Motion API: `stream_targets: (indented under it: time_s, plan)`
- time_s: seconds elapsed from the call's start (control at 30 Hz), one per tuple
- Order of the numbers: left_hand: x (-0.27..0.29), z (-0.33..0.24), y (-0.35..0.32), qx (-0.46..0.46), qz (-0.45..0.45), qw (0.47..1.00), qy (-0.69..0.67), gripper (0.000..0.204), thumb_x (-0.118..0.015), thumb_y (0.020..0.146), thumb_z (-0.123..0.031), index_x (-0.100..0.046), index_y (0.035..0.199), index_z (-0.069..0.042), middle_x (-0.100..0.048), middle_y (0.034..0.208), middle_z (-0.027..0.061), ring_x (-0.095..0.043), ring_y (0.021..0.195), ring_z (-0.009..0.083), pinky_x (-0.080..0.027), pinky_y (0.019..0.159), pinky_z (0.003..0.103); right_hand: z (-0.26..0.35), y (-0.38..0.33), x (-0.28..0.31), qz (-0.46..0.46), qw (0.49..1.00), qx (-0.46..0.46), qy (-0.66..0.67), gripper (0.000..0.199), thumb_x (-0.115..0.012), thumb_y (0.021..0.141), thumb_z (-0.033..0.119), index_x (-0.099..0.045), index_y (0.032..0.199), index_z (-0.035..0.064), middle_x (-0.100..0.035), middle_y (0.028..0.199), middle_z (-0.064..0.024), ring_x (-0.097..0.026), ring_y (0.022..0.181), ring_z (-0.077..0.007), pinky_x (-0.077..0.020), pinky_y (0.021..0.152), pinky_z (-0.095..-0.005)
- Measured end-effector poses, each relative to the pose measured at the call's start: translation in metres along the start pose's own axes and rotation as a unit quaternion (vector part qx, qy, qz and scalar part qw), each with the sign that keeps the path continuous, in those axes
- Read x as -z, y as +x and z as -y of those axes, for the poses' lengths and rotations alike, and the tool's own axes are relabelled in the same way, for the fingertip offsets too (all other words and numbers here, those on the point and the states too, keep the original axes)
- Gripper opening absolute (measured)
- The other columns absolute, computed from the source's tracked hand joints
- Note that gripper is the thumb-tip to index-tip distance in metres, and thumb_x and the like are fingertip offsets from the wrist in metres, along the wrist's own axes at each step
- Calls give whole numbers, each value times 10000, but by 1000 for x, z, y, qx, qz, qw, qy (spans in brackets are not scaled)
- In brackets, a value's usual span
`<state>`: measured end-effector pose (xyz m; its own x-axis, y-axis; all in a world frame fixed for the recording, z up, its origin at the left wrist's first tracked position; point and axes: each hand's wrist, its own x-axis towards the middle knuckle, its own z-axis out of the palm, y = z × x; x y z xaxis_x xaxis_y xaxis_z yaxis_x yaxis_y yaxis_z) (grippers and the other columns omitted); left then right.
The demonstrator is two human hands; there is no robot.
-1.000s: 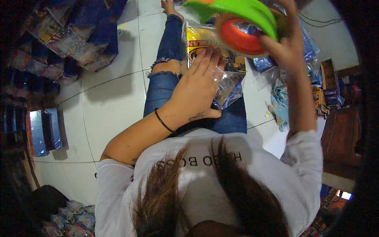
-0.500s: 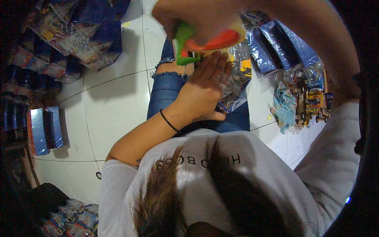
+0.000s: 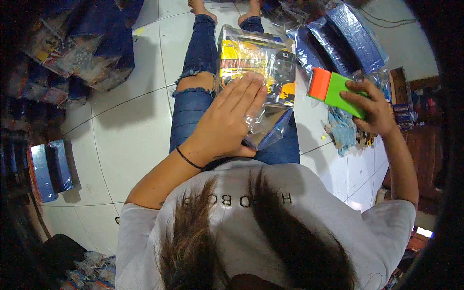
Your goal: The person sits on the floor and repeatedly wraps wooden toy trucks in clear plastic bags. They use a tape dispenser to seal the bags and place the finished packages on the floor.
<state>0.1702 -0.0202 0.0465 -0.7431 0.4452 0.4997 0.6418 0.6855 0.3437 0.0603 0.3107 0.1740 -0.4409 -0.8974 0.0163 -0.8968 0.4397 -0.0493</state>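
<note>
A black and yellow printed box (image 3: pixel 256 53), wrapped in clear plastic film, lies across my lap. My left hand (image 3: pixel 237 104) rests flat on its near part, fingers stretched out. At the box's near end the clear film (image 3: pixel 273 118) bunches loosely. Off to the right of the box, my right hand (image 3: pixel 369 108) is wrapped round a green and orange tape dispenser (image 3: pixel 333 89), holding it above the floor. My palm hides part of the dispenser.
Several blue boxes in clear plastic (image 3: pixel 338 36) lie to the far right. A light blue cloth (image 3: pixel 341 130) is on the floor below the dispenser. Stacked wrapped boxes (image 3: pixel 92 43) stand at far left, and a wrapped blue box (image 3: pixel 50 169) sits nearer on the white tiles.
My right hand has swung from over the box out to the right with the tape dispenser, uncovering the box. The left hand stays flat on the wrapped box.
</note>
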Motion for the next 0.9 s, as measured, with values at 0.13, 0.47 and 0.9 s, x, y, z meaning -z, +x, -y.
stream_targets:
  time_s: [0.13, 0.47, 0.9]
  plan:
    - [-11, 3, -5, 6, -13, 999, 30, 1120, -802, 437, -488, -415, 1378, -20, -397, 1399, 192, -373, 1314, 362, -305, 1055, 476, 7, 24, -38, -38, 999, 4, 18, 580, -703, 583, 102, -641, 1159, 119, -572, 1167, -137, -577, 1050, -336, -482, 905, -414]
    - [64, 45, 92, -212, 34, 974, -65, 707, -650, 757, -547, -524, 1268, -75, -494, 1267, 178, -463, 1165, 357, -364, 982, 455, -100, -42, -286, -113, 891, -309, 312, 449, -710, 674, 97, -641, 1114, 41, -580, 1170, -118, -570, 1095, -289, -433, 969, -355]
    - [17, 136, 212, 215, 203, 941, 167, 863, -482, 710, -822, -721, 826, -1, -672, 764, 199, -657, 678, 289, -520, 676, 388, 86, 132, -206, -481, 632, -272, 543, 691, -538, 903, 250, -192, 1446, -2, -259, 1483, -188, -276, 1360, -280, -191, 1117, -385]
